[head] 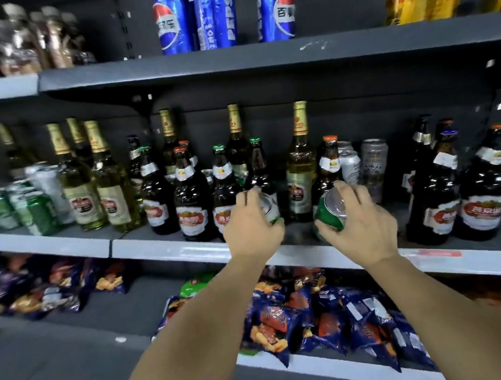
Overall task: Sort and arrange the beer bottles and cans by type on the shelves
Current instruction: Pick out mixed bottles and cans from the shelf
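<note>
Green aluminium beer can, tilted, silver lid toward the camera (329, 211): grasped in the right hand (357, 226), fingers wrapped over its top and side; it sits at 5 o'clock of frame centre, at the front edge of the grey metal middle shelf (167, 249).

Second green aluminium beer can (269, 209): clasped in the left hand (253, 228), mostly hidden behind the palm, at about 6 o'clock of centre. Whether either can rests on the shelf or is lifted clear cannot be told.

Dark brown glass bottles with red-and-white labels (192, 211): packed close at 9 o'clock of the left hand, some touching one another.

Tall pale-gold glass bottle with gold foil neck (299, 170): stands between the two hands, at 12 o'clock of the gap.

Cluster of matching green cans (33, 210): far along the shelf at 9 o'clock, the likely destination.

Risks, as judged:
- Knuckle or wrist may clip the tall bottle; narrow base, it would topple.
- Carrying toward 9 o'clock crosses the crowded brown bottles; a nudge could send one off the shelf edge.
- The tilted can is held by its top alone; it could slip.
</note>
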`<state>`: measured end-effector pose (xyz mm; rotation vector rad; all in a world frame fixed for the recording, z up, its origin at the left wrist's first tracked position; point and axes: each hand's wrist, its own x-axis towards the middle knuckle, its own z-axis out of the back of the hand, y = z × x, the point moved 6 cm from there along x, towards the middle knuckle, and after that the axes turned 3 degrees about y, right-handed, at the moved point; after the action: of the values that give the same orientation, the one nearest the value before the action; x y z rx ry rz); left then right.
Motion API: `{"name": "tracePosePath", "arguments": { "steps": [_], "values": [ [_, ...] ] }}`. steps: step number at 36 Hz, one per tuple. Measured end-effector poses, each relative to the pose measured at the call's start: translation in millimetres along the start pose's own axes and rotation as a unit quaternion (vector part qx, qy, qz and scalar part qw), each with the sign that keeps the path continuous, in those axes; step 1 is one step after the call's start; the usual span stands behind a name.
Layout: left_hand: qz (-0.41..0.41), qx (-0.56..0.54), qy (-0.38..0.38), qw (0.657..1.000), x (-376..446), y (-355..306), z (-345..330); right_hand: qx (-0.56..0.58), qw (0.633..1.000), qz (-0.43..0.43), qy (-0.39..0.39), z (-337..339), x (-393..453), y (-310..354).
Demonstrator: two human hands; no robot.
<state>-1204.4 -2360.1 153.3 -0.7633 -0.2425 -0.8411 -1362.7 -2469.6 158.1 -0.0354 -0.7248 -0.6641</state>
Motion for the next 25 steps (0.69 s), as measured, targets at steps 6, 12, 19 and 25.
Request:
{"name": "tracePosePath", "arguments": {
  "steps": [6,12,19,25],
  "values": [
    [0.022,0.055,-0.017,0.998,-28.3,53.3,53.0,0.023,0.996,0.044,0.068,-23.9,-7.0,71.8],
    [0.086,0.100,-0.034,0.991,-45.0,136.4,108.5,0.025,0.985,0.126,0.119,-56.6,-8.4,170.8],
    [0.129,0.104,-0.041,0.985,-64.4,255.2,184.8,0.044,0.968,0.183,0.163,-108.9,-15.4,309.8],
    [0.178,0.128,-0.061,0.974,-84.2,372.3,259.9,0.037,0.954,0.247,0.166,-149.4,-21.7,456.1]
  ]
}}
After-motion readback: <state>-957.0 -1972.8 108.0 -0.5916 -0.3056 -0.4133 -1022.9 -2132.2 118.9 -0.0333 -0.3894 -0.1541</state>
